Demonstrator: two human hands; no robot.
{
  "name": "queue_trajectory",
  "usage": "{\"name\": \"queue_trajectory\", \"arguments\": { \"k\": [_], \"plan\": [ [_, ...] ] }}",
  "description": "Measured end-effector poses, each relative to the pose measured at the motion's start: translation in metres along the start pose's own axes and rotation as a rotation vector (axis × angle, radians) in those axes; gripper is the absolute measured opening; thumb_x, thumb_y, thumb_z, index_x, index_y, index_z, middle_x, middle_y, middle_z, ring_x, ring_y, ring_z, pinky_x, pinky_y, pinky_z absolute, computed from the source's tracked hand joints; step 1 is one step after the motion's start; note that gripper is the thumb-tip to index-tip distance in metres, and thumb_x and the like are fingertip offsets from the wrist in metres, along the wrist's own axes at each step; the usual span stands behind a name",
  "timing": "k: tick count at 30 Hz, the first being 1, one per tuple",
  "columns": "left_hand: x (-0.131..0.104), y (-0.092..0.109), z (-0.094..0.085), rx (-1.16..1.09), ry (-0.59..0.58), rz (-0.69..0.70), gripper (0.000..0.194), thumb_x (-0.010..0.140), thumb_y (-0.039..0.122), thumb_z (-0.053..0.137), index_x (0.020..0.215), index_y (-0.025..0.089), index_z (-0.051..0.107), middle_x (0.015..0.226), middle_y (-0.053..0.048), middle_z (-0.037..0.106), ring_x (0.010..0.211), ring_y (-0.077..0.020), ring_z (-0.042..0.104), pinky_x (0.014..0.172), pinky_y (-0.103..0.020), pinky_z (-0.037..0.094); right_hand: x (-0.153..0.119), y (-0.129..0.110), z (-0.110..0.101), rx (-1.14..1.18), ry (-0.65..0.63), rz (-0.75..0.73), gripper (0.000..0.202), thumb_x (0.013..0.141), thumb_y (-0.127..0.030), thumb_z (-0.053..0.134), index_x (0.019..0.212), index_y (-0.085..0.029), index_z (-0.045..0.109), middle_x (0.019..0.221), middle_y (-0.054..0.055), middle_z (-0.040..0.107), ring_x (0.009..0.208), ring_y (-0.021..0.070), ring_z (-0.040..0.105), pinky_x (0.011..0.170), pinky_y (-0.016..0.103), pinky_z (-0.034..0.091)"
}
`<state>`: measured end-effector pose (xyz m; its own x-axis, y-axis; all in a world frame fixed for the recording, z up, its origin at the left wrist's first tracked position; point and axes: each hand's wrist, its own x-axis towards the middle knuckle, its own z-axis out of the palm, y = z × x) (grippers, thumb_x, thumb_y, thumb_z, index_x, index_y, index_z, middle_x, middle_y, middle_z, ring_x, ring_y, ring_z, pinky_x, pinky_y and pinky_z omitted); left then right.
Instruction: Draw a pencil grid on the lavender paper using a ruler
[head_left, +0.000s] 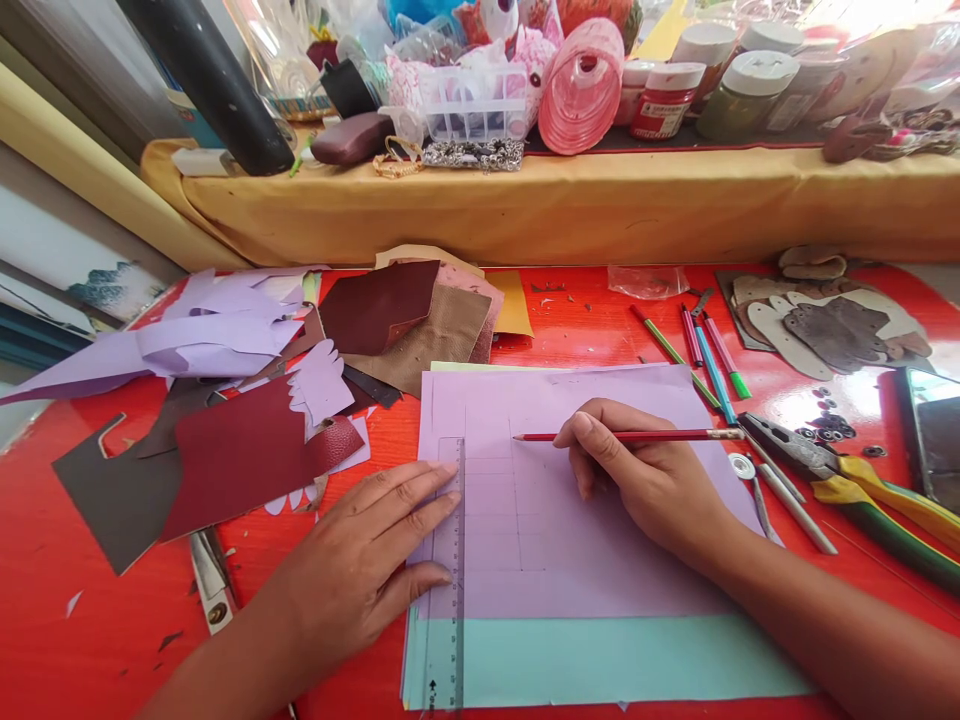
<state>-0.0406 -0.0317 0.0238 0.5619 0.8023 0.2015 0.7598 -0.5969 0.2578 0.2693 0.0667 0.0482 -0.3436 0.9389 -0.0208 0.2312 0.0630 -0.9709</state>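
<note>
A sheet of purple paper [600,560] with thin pencil lines forming a grid lies on top of a teal sheet [615,660]. Along its left part stands a clear ruler [451,640], upright in the view. My left hand [375,550] presses flat on the ruler's edge, fingers stretched out. Between the thumb and fingers of my right hand [637,460] is a red pencil [675,435], held nearly level. Its tip points left and is at or just above a vertical line on the purple paper; whether it touches, I cannot tell.
Leather scraps [240,450] and purple paper offcuts [217,335] cover the left, with scissors [211,580] partly beneath. On the right lie felt-tip pens [718,370], pliers [825,465], small black rings [825,430], leather cutouts [832,325] and a phone [937,430]. A crowded shelf [525,205] runs behind.
</note>
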Motion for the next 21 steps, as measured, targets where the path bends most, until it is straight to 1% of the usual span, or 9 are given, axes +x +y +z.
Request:
{"name": "queue_trajectory", "arguments": {
  "k": [8, 16, 21],
  "plan": [
    [-0.0007, -0.0007, 0.0004, -0.013, -0.007, -0.007, 0.045, 0.117, 0.048, 0.052, 0.154, 0.025, 0.065, 0.16, -0.009, 0.064, 0.146, -0.029, 0.062, 0.121, -0.045, 0.054, 0.0006, 0.0002, 0.0005, 0.02, -0.003, -0.015, 0.052, 0.109, -0.067, 0.06, 0.085, -0.023, 0.074, 0.059, 0.0, 0.065, 0.056, 0.0183, 0.057, 0.061, 0.033, 0.047],
    [0.0021, 0.0002, -0.003, 0.014, -0.001, 0.011, 0.045, 0.117, 0.05, 0.05, 0.151, 0.023, 0.065, 0.159, -0.008, 0.066, 0.144, -0.0269, 0.063, 0.12, -0.043, 0.054, -0.0001, 0.0022, 0.0003, 0.022, -0.015, -0.029, 0.049, 0.111, -0.062, 0.059, 0.086, -0.022, 0.073, 0.06, -0.001, 0.064, 0.057, 0.0175, 0.056, 0.062, 0.033, 0.045],
    [0.0021, -0.0004, -0.003, 0.023, 0.001, 0.014, 0.045, 0.118, 0.049, 0.049, 0.151, 0.024, 0.065, 0.159, -0.008, 0.066, 0.144, -0.0268, 0.063, 0.119, -0.043, 0.054, -0.0002, 0.0018, -0.0002, 0.038, -0.023, -0.023, 0.048, 0.112, -0.061, 0.059, 0.087, -0.022, 0.073, 0.061, -0.001, 0.064, 0.057, 0.017, 0.056, 0.06, 0.032, 0.044]
  ]
}}
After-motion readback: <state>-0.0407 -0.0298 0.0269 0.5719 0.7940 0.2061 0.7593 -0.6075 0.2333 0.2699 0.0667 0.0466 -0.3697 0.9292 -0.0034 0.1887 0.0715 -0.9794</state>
